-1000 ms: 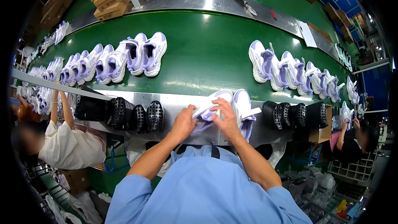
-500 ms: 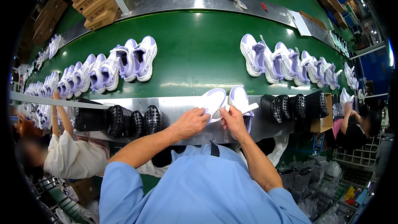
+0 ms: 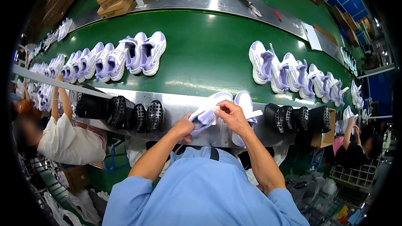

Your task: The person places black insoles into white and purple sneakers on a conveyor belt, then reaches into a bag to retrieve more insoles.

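A white and lilac sneaker [image 3: 204, 117] lies tilted over the metal ledge in front of me. My left hand [image 3: 183, 127] is closed around its heel end. The fingertips of my right hand [image 3: 233, 115] pinch the white strap [image 3: 215, 111] across its opening. Just to the right stands a second white and lilac sneaker [image 3: 243, 98], its loose strap sticking out to the right. My right hand and wrist partly cover that second one, and neither hand holds it.
Rows of similar sneakers stand on the green belt at left [image 3: 153, 54] and right [image 3: 260, 63]. Black studded forms [image 3: 155, 115] line the metal ledge [image 3: 180, 104] on both sides. Beyond the belt lie pliers [image 3: 250, 7] and stacked cardboard boxes [image 3: 115, 0]. Co-workers sit at left [image 3: 69, 138] and right [image 3: 349, 148].
The held sneaker has turned, its opening now toward me. My left hand has shifted from its side to the heel, and my right hand has moved up slightly with the strap.
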A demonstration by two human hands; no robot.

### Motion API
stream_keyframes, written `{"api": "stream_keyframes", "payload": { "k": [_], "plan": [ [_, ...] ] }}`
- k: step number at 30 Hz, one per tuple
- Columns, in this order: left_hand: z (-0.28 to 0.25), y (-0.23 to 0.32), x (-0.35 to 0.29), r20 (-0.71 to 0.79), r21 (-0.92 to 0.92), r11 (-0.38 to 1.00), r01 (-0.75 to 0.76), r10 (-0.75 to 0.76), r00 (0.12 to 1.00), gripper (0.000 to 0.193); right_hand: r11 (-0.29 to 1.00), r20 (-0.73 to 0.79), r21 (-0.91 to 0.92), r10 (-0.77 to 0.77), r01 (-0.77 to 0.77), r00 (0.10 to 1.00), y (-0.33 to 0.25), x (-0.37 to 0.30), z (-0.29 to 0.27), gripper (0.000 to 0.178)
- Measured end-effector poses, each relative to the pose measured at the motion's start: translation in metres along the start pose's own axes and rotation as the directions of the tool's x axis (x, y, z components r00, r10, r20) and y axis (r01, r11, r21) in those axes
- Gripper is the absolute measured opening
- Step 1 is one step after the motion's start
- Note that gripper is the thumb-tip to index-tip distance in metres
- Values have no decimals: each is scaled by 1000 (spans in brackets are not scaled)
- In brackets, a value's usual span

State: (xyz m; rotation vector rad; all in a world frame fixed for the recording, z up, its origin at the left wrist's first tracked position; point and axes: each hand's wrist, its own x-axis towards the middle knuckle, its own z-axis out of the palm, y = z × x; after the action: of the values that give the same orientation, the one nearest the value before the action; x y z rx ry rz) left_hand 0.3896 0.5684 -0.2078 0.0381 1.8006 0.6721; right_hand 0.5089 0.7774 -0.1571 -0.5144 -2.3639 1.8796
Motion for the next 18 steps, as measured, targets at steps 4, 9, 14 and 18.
{"api": "stream_keyframes", "payload": {
  "k": [4,9,14,18],
  "plan": [
    [-3,-5,-25,-347,464,852,-243,427,835,72,983,66,86,158,-163,985,-36,-14,-14,14],
    [-28,25,-83,-316,622,648,-439,721,617,78,993,169,-98,85,-69,982,-74,-29,-19,14],
    [-49,45,-95,-102,688,409,-600,873,478,82,983,176,-149,-84,110,981,-87,-28,-8,16],
    [-56,55,-100,-24,702,368,-610,868,496,80,985,204,-148,-58,90,977,-91,-27,-1,16]
  ]
}}
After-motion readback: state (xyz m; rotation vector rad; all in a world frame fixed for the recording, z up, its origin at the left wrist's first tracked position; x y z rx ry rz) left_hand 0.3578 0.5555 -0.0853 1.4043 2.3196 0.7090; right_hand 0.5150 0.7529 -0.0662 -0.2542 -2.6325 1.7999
